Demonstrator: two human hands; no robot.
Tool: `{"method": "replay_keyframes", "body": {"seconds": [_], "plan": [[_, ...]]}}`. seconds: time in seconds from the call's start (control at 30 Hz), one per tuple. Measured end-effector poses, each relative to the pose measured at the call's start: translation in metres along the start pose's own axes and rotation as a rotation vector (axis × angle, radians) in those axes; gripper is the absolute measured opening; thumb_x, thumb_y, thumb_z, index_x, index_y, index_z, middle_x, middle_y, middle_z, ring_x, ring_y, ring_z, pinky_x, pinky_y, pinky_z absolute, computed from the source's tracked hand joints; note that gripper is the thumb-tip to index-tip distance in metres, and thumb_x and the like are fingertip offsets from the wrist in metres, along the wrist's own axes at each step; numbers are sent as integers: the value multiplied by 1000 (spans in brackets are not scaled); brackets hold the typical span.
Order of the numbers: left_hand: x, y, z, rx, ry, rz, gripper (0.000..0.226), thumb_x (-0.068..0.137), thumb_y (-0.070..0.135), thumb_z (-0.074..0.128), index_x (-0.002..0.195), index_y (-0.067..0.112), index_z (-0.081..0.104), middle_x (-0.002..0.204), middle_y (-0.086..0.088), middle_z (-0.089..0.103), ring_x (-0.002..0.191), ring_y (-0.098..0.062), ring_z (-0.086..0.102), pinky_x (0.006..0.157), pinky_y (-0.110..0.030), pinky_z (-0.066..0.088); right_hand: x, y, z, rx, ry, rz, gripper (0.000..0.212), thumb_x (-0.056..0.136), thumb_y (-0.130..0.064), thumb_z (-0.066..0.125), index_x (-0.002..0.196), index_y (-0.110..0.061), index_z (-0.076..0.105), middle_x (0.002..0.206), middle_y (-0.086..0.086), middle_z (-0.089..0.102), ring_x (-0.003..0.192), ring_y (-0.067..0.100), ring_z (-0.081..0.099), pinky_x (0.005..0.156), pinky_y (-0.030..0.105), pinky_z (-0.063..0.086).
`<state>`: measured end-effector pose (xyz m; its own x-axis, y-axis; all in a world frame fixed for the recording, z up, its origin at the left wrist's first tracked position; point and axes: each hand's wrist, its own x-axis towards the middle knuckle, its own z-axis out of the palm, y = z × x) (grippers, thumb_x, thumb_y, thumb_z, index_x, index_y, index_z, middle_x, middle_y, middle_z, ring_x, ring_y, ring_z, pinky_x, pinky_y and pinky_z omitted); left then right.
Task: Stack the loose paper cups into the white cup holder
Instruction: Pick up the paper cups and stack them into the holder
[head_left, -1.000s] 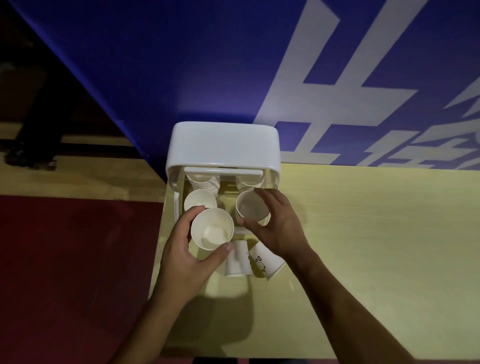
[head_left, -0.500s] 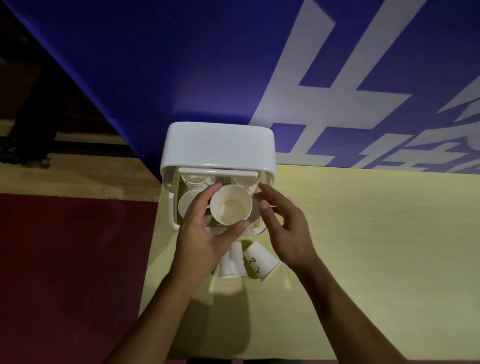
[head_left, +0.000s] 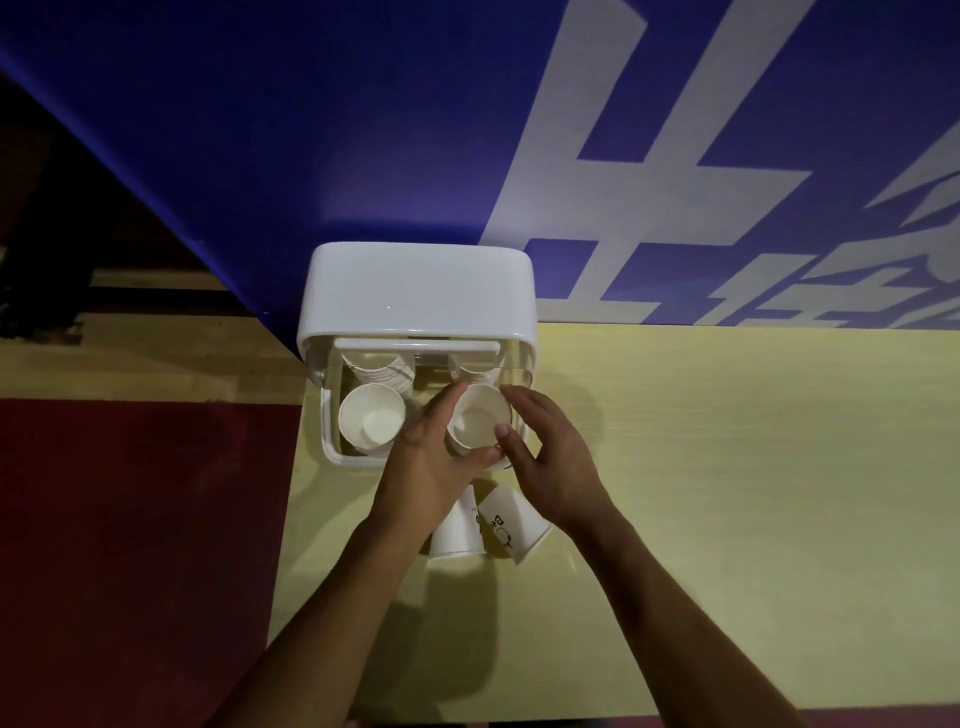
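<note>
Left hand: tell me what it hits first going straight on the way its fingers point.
Probably the back-right cup stack inside the white cup holder, just beyond the cup the left hand grips; depth is unclear.

left hand (head_left: 426, 467): grips held cup (head_left: 478, 418) by the rim, index on far-left side, thumb on near side
right hand (head_left: 556, 467): thumb tip on near rim of held cup, curved fingers against its right rim
held cup: white, upright, mouth up, over front-right slot of cup holder (head_left: 415, 291)
cup holder: white, lid raised at back, at table's far-left corner
front-left cup (head_left: 371, 421): upright in holder, just left of left hand
back stacks (head_left: 379, 366): nested cups in rear slots, partly hidden
loose cups (head_left: 460, 530): two on their sides on table (head_left: 727, 467), touching, under the wrists; right one has print
backdrop (head_left: 363, 130): blue, big white characters
floor (head_left: 130, 519): red, left of table
</note>
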<state>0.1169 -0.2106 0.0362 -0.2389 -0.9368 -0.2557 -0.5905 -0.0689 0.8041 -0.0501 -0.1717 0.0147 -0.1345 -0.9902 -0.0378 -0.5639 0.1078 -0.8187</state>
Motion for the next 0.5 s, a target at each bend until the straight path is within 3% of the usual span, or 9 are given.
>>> {"method": "replay_keyframes", "body": {"seconds": [0.17, 0.33, 0.43, 0.5], "plan": [[7, -2, 5, 18, -18, -73, 81, 83, 42, 81, 151, 46, 37, 148, 0, 51, 137, -19, 45, 100, -28, 41, 1, 8, 8, -18, 7, 34, 43, 105, -37, 53, 145, -22, 55, 142, -7, 56, 130, 4, 49, 105, 17, 40], [2, 1, 1, 19, -40, -58, 87, 79, 44, 85, 149, 45, 34, 146, 3, 50, 128, -14, 47, 94, -30, 44, -2, 8, 6, -24, -1, 49, 48, 104, -41, 54, 149, -26, 50, 143, -12, 53, 129, -4, 44, 104, 14, 40], [-17, -6, -7, 89, 9, 83, 90, 77, 56, 82, 151, 38, 34, 150, 6, 51, 134, -13, 49, 100, -34, 52, -16, 8, -3, 36, 77, 138, 48, 103, -45, 52, 149, -31, 49, 137, -19, 54, 123, -4, 52, 96, 11, 42], [-39, -17, -12, 151, 81, 186, 74, 85, 57, 74, 148, 31, 44, 147, 7, 56, 131, -11, 53, 98, -32, 53, -27, 12, -9, 29, 144, 184, 40, 102, -41, 56, 141, -29, 57, 129, -16, 61, 109, -2, 59, 84, 15, 47]]}}
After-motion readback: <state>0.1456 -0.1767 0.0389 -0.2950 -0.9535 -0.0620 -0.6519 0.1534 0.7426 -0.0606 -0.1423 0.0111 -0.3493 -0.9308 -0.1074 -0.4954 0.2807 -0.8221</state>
